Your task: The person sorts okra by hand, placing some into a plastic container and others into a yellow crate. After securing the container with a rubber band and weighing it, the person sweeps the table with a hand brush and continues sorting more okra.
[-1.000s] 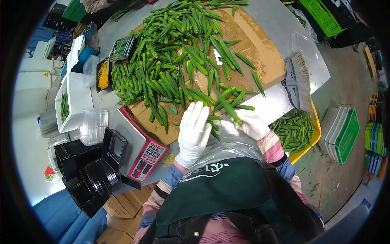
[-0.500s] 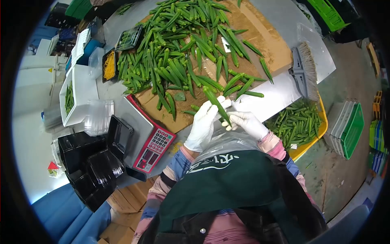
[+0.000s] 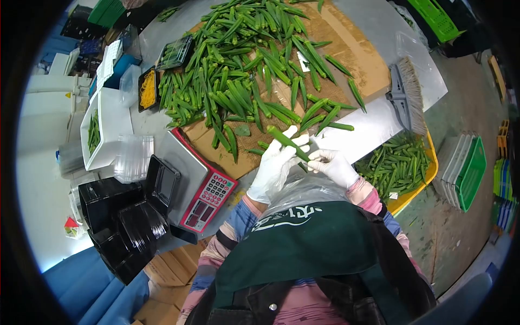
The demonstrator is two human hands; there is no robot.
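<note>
Both my hands wear white gloves and meet over the table's near edge. My right hand [image 3: 335,166] pinches the near end of a long green okra pod [image 3: 287,142]. My left hand [image 3: 273,165] lies under the pod, fingers extended and touching its far half. Beyond the hands, a big pile of okra [image 3: 244,70] is spread over flattened cardboard [image 3: 346,59]. A few loose pods lie just past my fingertips.
A red-and-silver scale [image 3: 197,181] sits left of my hands, with a black tray [image 3: 161,183] on it and stacked black trays [image 3: 116,216] beside. Further left are clear lids [image 3: 131,157] and a white box [image 3: 105,127]. A brush [image 3: 407,95] and a yellow bin of okra [image 3: 398,168] lie right.
My right hand lifted one pod from the pile and drew it toward me. My left hand came up under it. The pod has tilted from steep to flatter.
</note>
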